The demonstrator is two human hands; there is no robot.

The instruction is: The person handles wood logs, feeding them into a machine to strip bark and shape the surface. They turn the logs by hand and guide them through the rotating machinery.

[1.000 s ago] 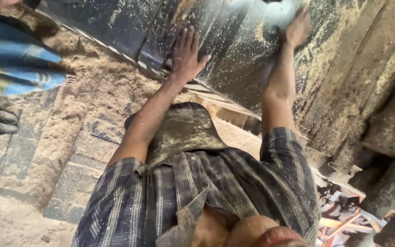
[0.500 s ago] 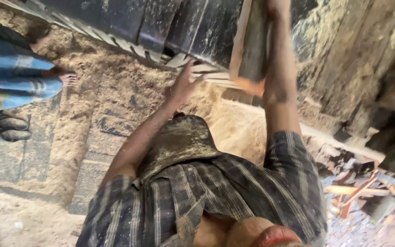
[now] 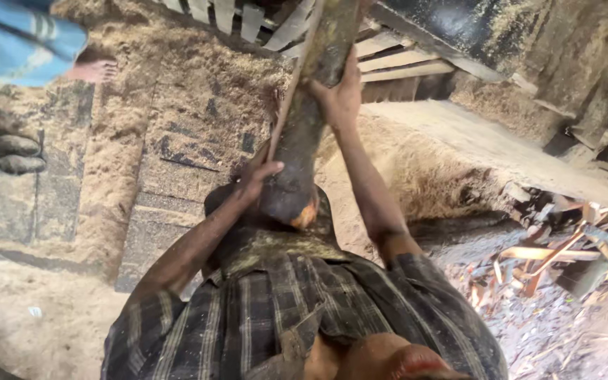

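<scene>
While both hands [image 3: 258, 176] [image 3: 338, 95] grip it, the log [image 3: 304, 134] runs off-frame above.

No packages, labels, signs or screens show anywhere in this view.

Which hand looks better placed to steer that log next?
Probably the right hand: it wraps the log higher up its length, arm stretched out. The left hand only holds the near cut end by the body, so it mainly props.
</scene>
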